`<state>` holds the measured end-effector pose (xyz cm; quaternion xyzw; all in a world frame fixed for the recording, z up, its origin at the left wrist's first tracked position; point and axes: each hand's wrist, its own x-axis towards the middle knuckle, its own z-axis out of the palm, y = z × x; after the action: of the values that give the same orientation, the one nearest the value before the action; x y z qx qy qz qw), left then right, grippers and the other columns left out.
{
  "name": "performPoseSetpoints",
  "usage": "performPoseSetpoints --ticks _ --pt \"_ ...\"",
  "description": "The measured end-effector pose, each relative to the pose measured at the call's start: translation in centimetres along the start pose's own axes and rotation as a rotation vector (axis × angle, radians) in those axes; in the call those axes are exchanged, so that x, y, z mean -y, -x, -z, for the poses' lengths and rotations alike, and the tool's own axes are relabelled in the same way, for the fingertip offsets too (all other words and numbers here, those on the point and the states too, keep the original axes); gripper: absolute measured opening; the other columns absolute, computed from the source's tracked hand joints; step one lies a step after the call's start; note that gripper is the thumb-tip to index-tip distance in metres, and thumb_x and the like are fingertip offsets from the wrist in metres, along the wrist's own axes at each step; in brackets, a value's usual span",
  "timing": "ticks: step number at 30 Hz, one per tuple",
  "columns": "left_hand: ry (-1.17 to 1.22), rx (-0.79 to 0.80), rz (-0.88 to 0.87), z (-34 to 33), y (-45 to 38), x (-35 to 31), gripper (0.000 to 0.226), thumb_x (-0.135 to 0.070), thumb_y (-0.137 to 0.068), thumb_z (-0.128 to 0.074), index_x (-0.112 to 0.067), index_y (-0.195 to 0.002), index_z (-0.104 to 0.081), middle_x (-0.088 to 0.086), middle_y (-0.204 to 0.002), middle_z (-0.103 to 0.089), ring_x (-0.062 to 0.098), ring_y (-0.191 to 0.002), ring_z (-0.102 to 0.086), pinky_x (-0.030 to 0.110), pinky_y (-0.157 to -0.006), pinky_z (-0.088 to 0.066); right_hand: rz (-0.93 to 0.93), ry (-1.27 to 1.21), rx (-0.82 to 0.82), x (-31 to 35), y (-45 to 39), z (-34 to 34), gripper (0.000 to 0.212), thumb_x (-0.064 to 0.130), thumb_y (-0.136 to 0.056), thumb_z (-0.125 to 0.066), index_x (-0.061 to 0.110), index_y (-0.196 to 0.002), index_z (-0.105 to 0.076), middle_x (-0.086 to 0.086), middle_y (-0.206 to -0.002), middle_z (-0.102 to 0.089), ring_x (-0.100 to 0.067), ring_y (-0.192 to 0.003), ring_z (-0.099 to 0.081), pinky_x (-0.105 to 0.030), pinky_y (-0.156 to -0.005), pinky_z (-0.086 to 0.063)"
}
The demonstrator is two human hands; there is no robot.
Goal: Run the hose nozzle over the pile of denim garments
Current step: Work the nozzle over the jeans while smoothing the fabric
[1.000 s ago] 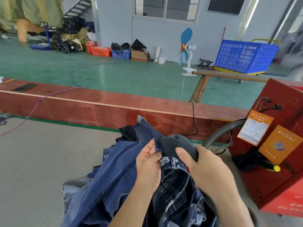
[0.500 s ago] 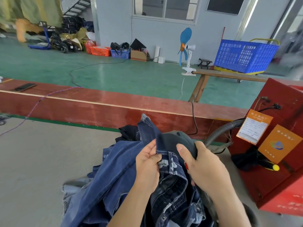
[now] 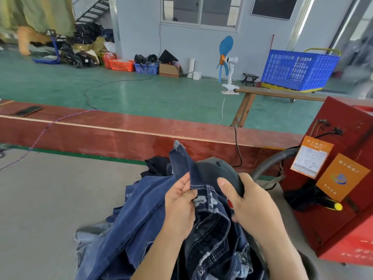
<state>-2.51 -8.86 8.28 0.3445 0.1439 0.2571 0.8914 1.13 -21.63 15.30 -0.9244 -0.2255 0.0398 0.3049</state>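
Grey table (image 3: 40, 199) carries the pile of denim garments (image 3: 141, 229), heaped at the near centre and running out of frame at the bottom. Red wooden board (image 3: 121, 134) edges the table's far side; red machine (image 3: 343, 188) stands at right with a grey ribbed hose (image 3: 270, 161) curving from it toward the pile. Dark nozzle (image 3: 218, 172) sits on top of the denim, right beside a raised waistband edge. Right hand (image 3: 256, 211) wraps its grip round the nozzle's rear, thumb stretched along the side. Left hand (image 3: 179, 207) pinches the stitched denim edge between thumb and fingers, holding it up against the nozzle. Black phone (image 3: 27, 111) lies on the board far left.
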Motion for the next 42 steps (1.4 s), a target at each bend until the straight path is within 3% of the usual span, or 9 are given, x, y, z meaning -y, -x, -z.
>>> performPoseSetpoints --ticks 7,12,16,24,27,30,34,38,42 --pt "0.02 -0.122 -0.012 1.1 -1.2 -0.7 0.037 0.014 -0.094 -0.04 -0.006 -0.114 -0.064 0.014 -0.101 -0.073 0.022 -0.08 -0.071 0.032 -0.066 -0.06 0.002 0.093 -0.223 -0.3 -0.1 0.2 0.052 0.059 -0.092 -0.031 0.022 -0.128 -0.04 0.011 -0.068 -0.047 -0.017 -0.063 -0.046 -0.031 -0.051 -0.033" --pt "-0.049 -0.065 -0.014 1.1 -1.0 -0.2 0.03 0.005 -0.097 -0.044 -0.008 -0.113 -0.065 0.01 -0.099 -0.074 0.018 -0.082 -0.073 0.026 -0.064 -0.058 0.05 0.08 -0.035 -0.6 0.0 -0.5 0.047 0.059 -0.093 -0.033 0.04 -0.136 -0.032 0.019 -0.075 -0.056 -0.008 -0.068 -0.054 -0.026 -0.058 -0.039" --pt "-0.113 -0.007 0.012 0.9 -0.5 0.0 0.026 0.001 -0.095 -0.048 -0.004 -0.114 -0.066 0.015 -0.101 -0.073 0.023 -0.083 -0.072 0.03 -0.065 -0.059 0.041 0.029 -0.136 -0.2 -0.3 -1.6 0.057 0.058 -0.094 -0.031 0.049 -0.148 -0.013 0.015 -0.064 -0.056 -0.001 -0.054 -0.051 -0.015 -0.047 -0.037" --pt "-0.092 -0.066 -0.018 1.0 -1.1 -0.1 0.03 0.005 -0.095 -0.047 -0.003 -0.119 -0.064 0.019 -0.106 -0.07 0.027 -0.083 -0.069 0.032 -0.067 -0.059 0.012 -0.228 -0.116 -1.6 -0.2 0.8 0.058 0.068 -0.08 -0.05 0.054 -0.135 -0.04 0.022 -0.102 -0.065 -0.01 -0.087 -0.064 -0.031 -0.074 -0.053" --pt "-0.105 -0.036 -0.024 0.8 -0.9 0.4 0.029 0.004 -0.097 -0.044 -0.007 -0.113 -0.065 0.008 -0.098 -0.075 0.018 -0.082 -0.072 0.027 -0.067 -0.059 0.059 -0.022 -0.035 -0.8 -0.2 -0.4 0.053 0.064 -0.088 -0.046 0.053 -0.139 -0.035 0.023 -0.098 -0.061 0.004 -0.068 -0.05 -0.005 -0.055 -0.036" --pt "-0.138 -0.025 -0.009 0.8 -0.7 0.8 0.027 0.0 -0.096 -0.046 -0.005 -0.117 -0.063 0.009 -0.102 -0.074 0.018 -0.086 -0.072 0.029 -0.073 -0.059 0.053 0.047 -0.077 -0.2 -0.3 -1.5 0.055 0.063 -0.091 -0.041 0.051 -0.143 -0.029 0.02 -0.085 -0.058 0.009 -0.052 -0.039 -0.005 -0.044 -0.033" --pt "-0.106 -0.065 0.004 0.8 -0.9 0.4 0.031 0.003 -0.096 -0.047 -0.002 -0.123 -0.061 0.02 -0.109 -0.07 0.029 -0.09 -0.068 0.037 -0.076 -0.059 -0.017 -0.12 -0.16 -0.9 -0.6 -0.9 0.054 0.065 -0.089 -0.041 0.051 -0.141 -0.031 0.015 -0.093 -0.064 -0.01 -0.083 -0.061 -0.028 -0.066 -0.046" --pt "-0.113 -0.141 -0.008 1.3 -1.5 0.0 0.037 0.005 -0.098 -0.042 -0.002 -0.132 -0.055 0.023 -0.12 -0.065 0.035 -0.102 -0.063 0.041 -0.084 -0.055 -0.028 -0.168 -0.093 -1.7 -0.5 0.6 0.054 0.065 -0.087 -0.045 0.05 -0.138 -0.037 0.015 -0.104 -0.068 -0.015 -0.092 -0.065 -0.033 -0.08 -0.05" --pt "-0.143 -0.059 -0.041 1.0 -0.9 0.3 0.03 0.005 -0.098 -0.041 -0.007 -0.114 -0.064 0.011 -0.102 -0.074 0.021 -0.088 -0.071 0.03 -0.072 -0.06 0.041 0.049 -0.007 -0.7 -0.3 -0.7 0.052 0.063 -0.091 -0.041 0.05 -0.141 -0.033 0.018 -0.111 -0.065 -0.004 -0.075 -0.05 -0.011 -0.056 -0.035"
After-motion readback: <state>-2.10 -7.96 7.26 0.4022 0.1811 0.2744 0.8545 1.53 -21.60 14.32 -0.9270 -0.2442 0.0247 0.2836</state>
